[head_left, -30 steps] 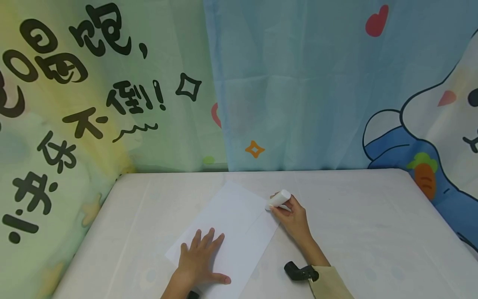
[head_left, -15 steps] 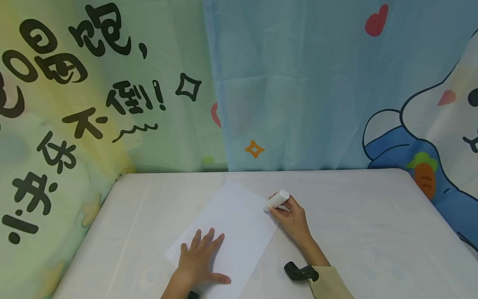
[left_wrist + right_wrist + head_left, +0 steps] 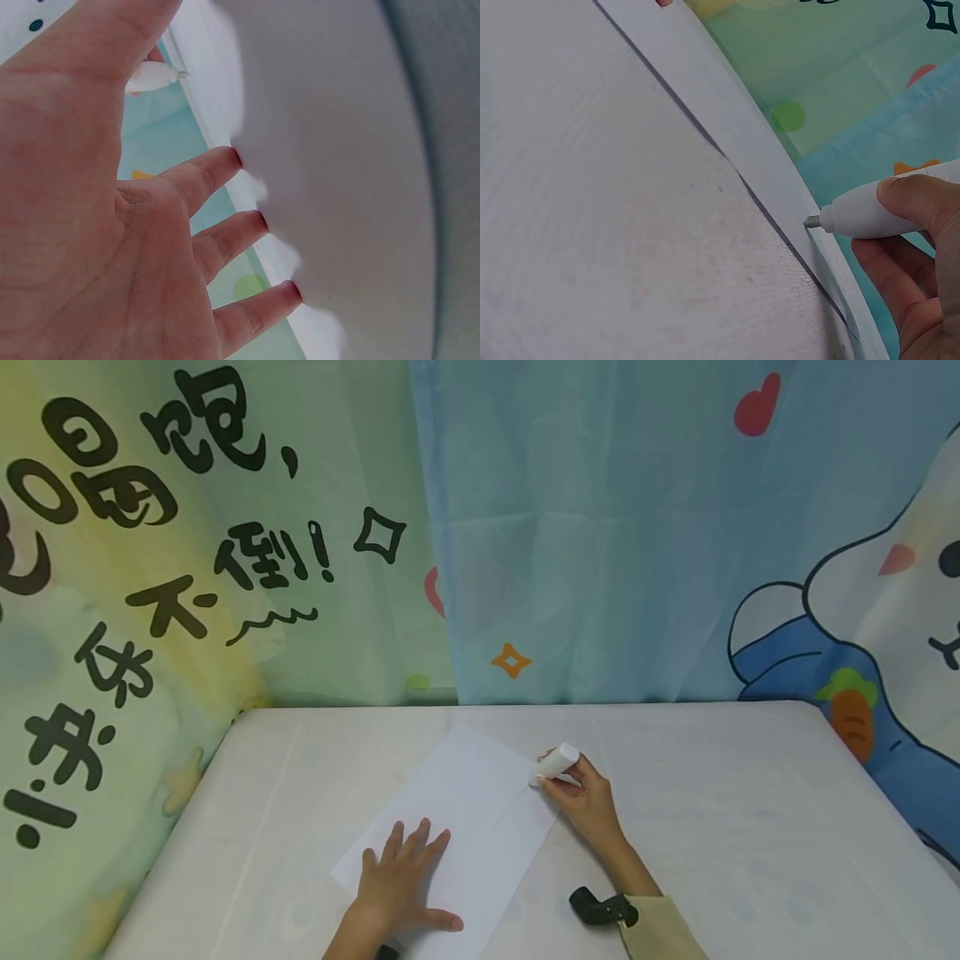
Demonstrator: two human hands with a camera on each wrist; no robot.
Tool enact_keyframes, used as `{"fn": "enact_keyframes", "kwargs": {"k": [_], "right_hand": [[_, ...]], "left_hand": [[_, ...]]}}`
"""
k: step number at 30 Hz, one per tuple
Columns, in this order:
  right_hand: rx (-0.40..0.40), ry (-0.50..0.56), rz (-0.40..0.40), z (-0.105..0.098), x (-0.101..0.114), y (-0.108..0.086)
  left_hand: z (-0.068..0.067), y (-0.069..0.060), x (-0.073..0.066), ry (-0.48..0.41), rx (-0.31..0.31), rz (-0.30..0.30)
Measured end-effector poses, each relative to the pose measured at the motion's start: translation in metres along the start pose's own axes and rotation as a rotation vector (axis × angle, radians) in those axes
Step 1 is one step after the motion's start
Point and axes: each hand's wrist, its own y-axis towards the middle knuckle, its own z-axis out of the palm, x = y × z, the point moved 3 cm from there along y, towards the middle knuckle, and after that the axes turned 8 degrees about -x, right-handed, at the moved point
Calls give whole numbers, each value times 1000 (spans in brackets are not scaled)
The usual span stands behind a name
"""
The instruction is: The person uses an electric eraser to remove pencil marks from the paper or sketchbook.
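Observation:
A white sheet of paper [image 3: 465, 793] lies at an angle on the table. My left hand [image 3: 401, 881] rests on its lower left part, fingers spread and straight; in the left wrist view its fingertips [image 3: 259, 221] touch the sheet. My right hand [image 3: 588, 797] holds a thick white pen-shaped electric eraser [image 3: 557, 762] between thumb and fingers, over the sheet's right corner. The right wrist view shows the electric eraser's [image 3: 862, 214] tapered nose and narrow grey tip, which is at the paper. A faint thin line [image 3: 510, 807] runs across the paper just below the tip.
A white cloth covers the table [image 3: 720, 827]. Behind stands a printed curtain [image 3: 615, 527] with lettering and a cartoon figure. A black strap mount [image 3: 603, 907] sits at my right wrist by the beige sleeve [image 3: 660, 927].
My right hand has shifted very slightly left with the electric eraser, along the sheet's right corner. The left hand and the paper have stayed in place.

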Motion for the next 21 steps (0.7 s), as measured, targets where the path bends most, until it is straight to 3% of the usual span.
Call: {"fn": "enact_keyframes", "kwargs": {"k": [21], "right_hand": [[-4,-7,-36,0,-1,-1]], "left_hand": [[0,1,0,-4,6,-5]]}}
